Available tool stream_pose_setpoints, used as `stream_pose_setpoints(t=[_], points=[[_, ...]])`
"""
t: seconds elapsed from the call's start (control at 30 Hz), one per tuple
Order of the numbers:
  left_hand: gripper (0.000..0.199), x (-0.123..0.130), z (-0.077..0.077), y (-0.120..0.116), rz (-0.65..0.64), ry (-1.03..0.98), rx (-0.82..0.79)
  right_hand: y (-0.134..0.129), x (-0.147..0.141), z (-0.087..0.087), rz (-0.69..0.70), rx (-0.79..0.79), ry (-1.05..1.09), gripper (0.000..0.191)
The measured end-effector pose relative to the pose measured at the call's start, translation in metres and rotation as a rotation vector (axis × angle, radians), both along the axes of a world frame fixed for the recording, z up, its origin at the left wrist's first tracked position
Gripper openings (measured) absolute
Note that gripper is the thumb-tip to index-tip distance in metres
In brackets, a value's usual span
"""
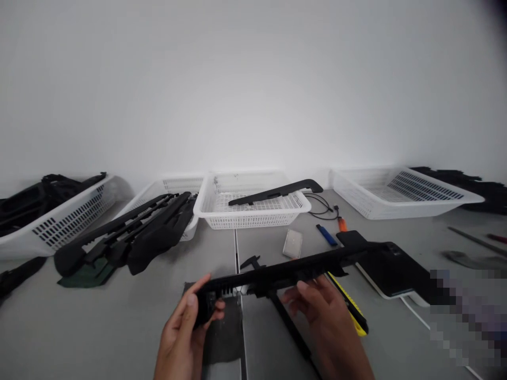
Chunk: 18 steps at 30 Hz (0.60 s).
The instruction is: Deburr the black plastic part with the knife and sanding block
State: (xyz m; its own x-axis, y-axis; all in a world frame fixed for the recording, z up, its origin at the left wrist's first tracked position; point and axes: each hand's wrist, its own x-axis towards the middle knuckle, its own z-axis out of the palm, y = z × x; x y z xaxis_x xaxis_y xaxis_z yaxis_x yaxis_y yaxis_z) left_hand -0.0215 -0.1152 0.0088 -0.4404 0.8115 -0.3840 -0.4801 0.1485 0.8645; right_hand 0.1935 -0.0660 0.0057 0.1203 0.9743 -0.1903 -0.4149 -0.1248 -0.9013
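Note:
A long black plastic part [273, 273] is held up above the grey table, running from lower left to upper right. My left hand [186, 322] is closed around its left end, thumb in front and fingertips showing beyond it. Under the middle of the part, my right hand [322, 311] has its fingers bent near the lower edge; the part hides some of the fingertips, so its hold cannot be made out. Below lie a dark cloth-like pad [224, 338], a black caliper [291, 327] and a yellow cutter [362, 328].
White baskets stand along the wall: one at the centre [253, 219] bears a similar black part [277, 192], others stand left [79, 216] and right [396, 208]. Black parts [158, 232] lie at left. A small box [293, 244], blue object [327, 235] and black device [390, 274] are beyond.

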Motion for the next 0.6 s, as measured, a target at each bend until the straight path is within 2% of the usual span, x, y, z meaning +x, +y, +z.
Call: stream_pose_setpoints(t=[0.17, 0.27, 0.4, 0.5, 0.6], points=[[0.067, -0.003, 0.003, 0.001, 0.088, -0.07, 0.079, 0.004, 0.003, -0.003, -0.139, -0.065, 0.05, 0.044], [0.054, 0.001, 0.009, 0.001, 0.092, -0.085, 0.138, 0.003, 0.006, -0.008, -0.169, -0.067, 0.065, 0.045], [0.047, 0.005, 0.012, -0.001, 0.072, -0.063, 0.2, 0.003, 0.01, -0.009, -0.176, -0.079, 0.032, 0.045], [0.052, 0.008, 0.01, -0.003, 0.037, -0.023, 0.234, 0.004, 0.013, -0.006, -0.169, -0.076, -0.003, 0.047], [0.073, 0.009, 0.006, -0.003, 0.015, 0.069, 0.171, 0.003, 0.013, -0.001, -0.203, -0.049, -0.036, 0.047]])
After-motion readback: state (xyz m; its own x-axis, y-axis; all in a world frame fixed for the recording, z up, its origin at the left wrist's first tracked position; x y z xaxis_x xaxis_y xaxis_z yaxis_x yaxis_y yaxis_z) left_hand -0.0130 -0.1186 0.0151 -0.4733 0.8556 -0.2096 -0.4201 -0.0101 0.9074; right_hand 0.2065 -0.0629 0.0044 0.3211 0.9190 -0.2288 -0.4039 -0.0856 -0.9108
